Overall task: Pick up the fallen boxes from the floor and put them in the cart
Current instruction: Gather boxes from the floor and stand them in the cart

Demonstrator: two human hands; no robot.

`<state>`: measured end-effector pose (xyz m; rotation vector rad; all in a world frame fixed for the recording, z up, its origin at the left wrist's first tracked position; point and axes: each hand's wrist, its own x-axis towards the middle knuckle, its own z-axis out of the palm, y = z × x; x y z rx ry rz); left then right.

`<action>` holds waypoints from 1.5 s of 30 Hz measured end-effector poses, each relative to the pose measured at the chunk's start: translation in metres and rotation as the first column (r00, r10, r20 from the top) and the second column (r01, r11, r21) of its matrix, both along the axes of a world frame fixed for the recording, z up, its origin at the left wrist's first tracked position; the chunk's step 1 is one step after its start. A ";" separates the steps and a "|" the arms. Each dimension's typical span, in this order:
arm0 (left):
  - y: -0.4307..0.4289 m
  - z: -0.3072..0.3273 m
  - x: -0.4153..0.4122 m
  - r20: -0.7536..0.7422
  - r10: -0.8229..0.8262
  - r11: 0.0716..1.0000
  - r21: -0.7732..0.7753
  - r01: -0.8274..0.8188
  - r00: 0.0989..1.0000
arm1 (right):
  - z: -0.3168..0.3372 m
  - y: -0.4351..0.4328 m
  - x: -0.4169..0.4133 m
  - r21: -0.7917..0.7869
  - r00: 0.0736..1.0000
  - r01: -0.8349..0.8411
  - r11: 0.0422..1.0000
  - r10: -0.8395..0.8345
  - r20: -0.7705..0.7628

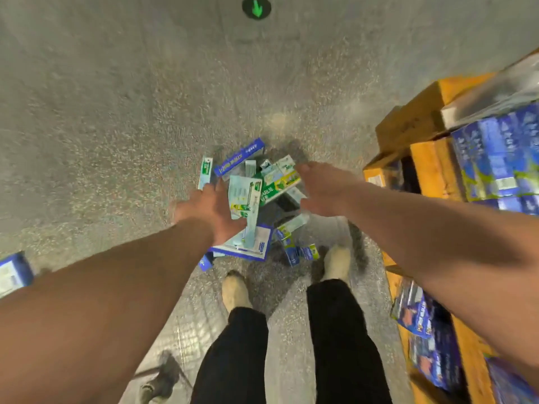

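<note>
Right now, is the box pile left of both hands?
No, the box pile lies between the left hand and right hand.

Blue, green and white boxes

Both arms reach toward frame centre; left hand and right hand palms down, fingers straight.

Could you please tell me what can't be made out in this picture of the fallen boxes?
Head view: the boxes in the pile overlap, and the left hand covers some, so their count is hidden.
Head view: blur hides whether the right hand touches a box.
Head view: the blue box is cut off by the left edge.
Head view: the cart is not identifiable; only a wheel shows near the bottom edge.
</note>
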<state>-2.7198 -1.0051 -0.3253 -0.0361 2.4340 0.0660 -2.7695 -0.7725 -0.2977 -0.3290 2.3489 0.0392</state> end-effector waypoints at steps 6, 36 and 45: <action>0.031 -0.176 -0.023 0.034 0.113 0.991 -0.072 -0.110 0.993 | -0.187 0.002 -0.066 0.031 0.997 -0.072 0.997 0.071 0.018; 0.101 -0.382 -0.114 -0.080 -0.011 0.999 0.049 0.015 0.997 | -0.412 0.045 -0.153 -0.277 0.662 0.739 0.614 -0.739 0.129; 0.139 -0.406 -0.131 -0.158 -0.198 0.970 0.109 0.216 0.967 | -0.424 0.068 -0.160 -0.257 0.630 0.775 0.578 -0.738 0.240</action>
